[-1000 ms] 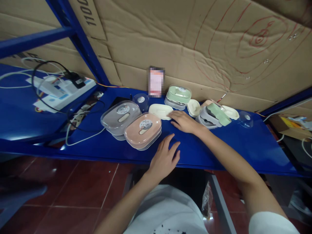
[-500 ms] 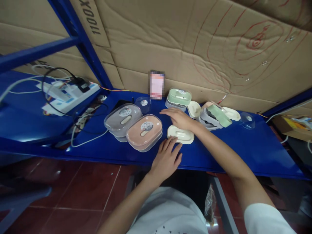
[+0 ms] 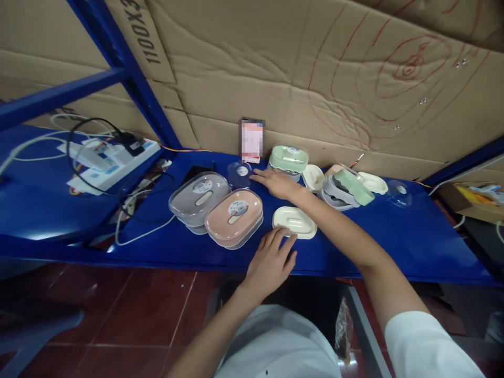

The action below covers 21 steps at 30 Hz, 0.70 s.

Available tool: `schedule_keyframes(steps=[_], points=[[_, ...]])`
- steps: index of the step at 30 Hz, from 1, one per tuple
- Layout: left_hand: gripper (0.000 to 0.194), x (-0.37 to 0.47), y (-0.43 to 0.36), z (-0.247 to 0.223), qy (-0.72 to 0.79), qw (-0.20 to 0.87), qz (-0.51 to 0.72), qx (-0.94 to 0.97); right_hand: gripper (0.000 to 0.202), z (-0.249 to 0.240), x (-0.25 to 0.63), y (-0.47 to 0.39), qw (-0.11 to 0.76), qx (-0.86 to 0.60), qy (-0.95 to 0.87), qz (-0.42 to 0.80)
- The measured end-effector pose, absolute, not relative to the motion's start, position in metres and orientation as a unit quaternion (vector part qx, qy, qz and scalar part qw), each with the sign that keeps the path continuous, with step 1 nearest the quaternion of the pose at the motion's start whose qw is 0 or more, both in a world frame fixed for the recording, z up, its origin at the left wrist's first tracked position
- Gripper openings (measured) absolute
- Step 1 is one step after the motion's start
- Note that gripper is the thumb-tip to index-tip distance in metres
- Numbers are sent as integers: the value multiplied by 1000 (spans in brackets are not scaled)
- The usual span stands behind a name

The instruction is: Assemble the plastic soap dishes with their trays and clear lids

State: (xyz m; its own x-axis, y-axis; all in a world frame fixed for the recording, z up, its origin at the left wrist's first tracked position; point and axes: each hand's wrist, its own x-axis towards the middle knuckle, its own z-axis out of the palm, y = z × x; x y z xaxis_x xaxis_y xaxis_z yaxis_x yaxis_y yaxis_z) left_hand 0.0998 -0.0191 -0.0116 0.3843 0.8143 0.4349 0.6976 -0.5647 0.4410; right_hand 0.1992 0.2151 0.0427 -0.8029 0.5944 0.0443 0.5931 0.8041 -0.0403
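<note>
A cream oval tray (image 3: 296, 222) lies on the blue table, and the fingertips of my left hand (image 3: 271, 262) rest at its near left edge, fingers apart. Farther back, my right hand (image 3: 277, 185) reaches leftward with its fingers extended; their tips are at the right edge of a clear lid (image 3: 239, 175) with a round label. Left of my hands sit a pink lidded box (image 3: 233, 217) and a grey lidded box (image 3: 199, 195), side by side. A green lidded box (image 3: 289, 158) stands behind my right hand.
A phone-like screen (image 3: 252, 140) leans on the cardboard wall. Right of my right arm are a stack of grey and green frames (image 3: 352, 186), cream trays (image 3: 373, 182) and another clear lid (image 3: 399, 193). Cables and a power strip (image 3: 145, 152) lie at left.
My right hand has moved left, away from above the cream tray to the clear lid, which now sits slightly farther right. My left hand stays by the cream tray.
</note>
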Motion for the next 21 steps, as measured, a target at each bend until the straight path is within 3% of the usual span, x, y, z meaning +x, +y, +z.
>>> schedule_keyframes(steps=[4,11,16,21], points=[[35,101,-19,-14,452,65,325,828,42,52,220,191,39,-345,-938,10],[24,99,-21,-12,444,43,325,834,53,43,241,156,66,-332,-940,49],[11,98,-22,-10,430,31,320,844,49,43,292,150,109,-312,-935,129],[13,99,-21,-10,429,30,325,842,38,46,340,109,184,-358,-908,118]])
